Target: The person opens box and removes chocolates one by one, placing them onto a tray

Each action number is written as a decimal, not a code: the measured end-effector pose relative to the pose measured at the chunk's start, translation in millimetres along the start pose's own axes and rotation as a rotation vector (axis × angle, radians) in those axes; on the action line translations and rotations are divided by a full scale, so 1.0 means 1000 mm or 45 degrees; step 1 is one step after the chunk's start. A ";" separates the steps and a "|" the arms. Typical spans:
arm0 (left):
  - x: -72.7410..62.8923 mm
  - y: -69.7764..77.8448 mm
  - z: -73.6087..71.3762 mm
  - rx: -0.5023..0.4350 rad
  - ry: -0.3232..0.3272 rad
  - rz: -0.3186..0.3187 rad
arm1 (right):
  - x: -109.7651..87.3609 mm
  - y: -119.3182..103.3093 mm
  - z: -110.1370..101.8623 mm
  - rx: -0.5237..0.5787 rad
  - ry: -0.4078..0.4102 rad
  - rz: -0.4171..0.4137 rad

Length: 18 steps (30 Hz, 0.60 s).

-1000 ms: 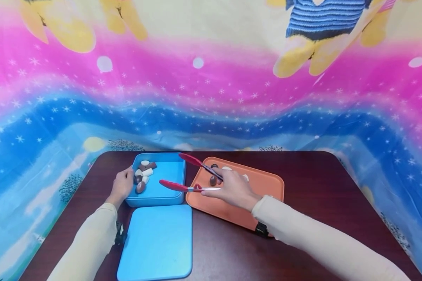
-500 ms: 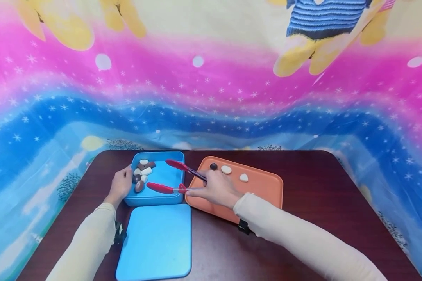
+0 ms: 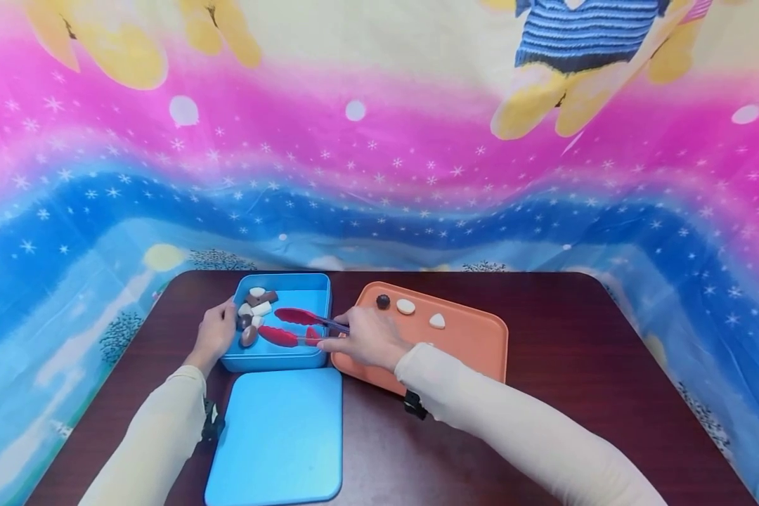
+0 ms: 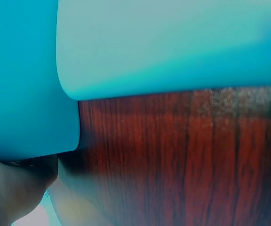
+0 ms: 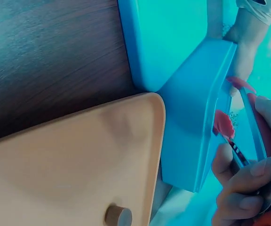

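My right hand [image 3: 372,337] grips a pair of tongs [image 3: 280,336] with red tips and metal arms. The tips reach over the blue box [image 3: 275,362], a little apart, with nothing visible between them. At the box's left side, several brown and white chocolate-like pieces [image 3: 249,336] lie together, just left of the tips. My left hand [image 3: 216,333] holds the box's left wall. In the left wrist view, only part of that hand [image 4: 13,188] shows, against the box's underside edge.
Right of the box sits an orange tray [image 3: 481,351] with a dark round piece [image 3: 383,301], a white oval [image 3: 406,306] and a white triangular piece [image 3: 438,321]. A brown cylinder [image 5: 119,215] stands on it in the right wrist view. A blue lid [image 3: 277,436] lies in front.
My right hand has moved left with the tongs, bringing their tips farther over the box and closer together. My left hand stays at the box wall.
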<state>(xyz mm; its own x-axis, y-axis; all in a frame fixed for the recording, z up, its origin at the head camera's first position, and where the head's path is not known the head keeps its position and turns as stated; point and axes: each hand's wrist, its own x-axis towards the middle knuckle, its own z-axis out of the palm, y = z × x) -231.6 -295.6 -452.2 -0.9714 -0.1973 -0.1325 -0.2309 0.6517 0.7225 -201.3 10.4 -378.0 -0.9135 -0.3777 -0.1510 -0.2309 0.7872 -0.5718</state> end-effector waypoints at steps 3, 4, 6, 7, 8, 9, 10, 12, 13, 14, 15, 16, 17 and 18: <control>0.000 0.000 0.000 0.002 0.002 0.002 | 0.004 -0.002 0.003 0.019 -0.045 0.005; 0.000 0.000 0.000 0.003 0.003 0.002 | 0.006 -0.003 0.004 0.030 -0.063 0.003; -0.001 -0.001 -0.001 -0.001 0.006 -0.009 | 0.009 -0.005 0.005 0.053 -0.100 -0.005; -0.001 -0.001 -0.001 0.002 0.009 -0.013 | 0.011 -0.006 0.006 0.067 -0.122 -0.010; -0.001 -0.001 -0.001 0.001 0.007 -0.014 | 0.012 -0.008 0.006 0.077 -0.143 -0.009; -0.001 -0.001 -0.001 0.002 0.007 -0.011 | 0.013 -0.008 0.006 0.081 -0.156 -0.008; -0.001 -0.001 -0.001 0.002 0.005 -0.006 | 0.014 -0.010 0.006 0.082 -0.164 -0.005; 0.000 0.000 0.000 0.000 -0.001 0.003 | 0.016 -0.012 0.005 0.076 -0.167 0.008; 0.000 0.000 0.000 0.003 -0.004 0.009 | 0.017 -0.013 0.005 0.069 -0.166 0.013; 0.000 0.001 0.000 0.002 -0.008 0.013 | 0.017 -0.014 0.005 0.061 -0.159 0.010; 0.000 0.001 0.000 0.002 -0.009 0.015 | 0.018 -0.015 0.005 0.053 -0.159 0.009; 0.000 0.001 0.000 0.002 -0.009 0.015 | 0.018 -0.016 0.005 0.039 -0.157 0.004; 0.001 0.001 0.000 0.001 -0.009 0.014 | 0.019 -0.018 0.006 0.026 -0.156 -0.004; 0.000 0.001 0.000 0.000 -0.010 0.015 | 0.020 -0.019 0.007 0.011 -0.158 -0.011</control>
<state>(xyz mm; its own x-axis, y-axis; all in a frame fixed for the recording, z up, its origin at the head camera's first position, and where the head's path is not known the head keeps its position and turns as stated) -232.1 -295.4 -451.4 -0.9744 -0.1839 -0.1291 -0.2193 0.6538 0.7242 -212.4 -15.5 -375.6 -0.8628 -0.4426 -0.2443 -0.2355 0.7794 -0.5805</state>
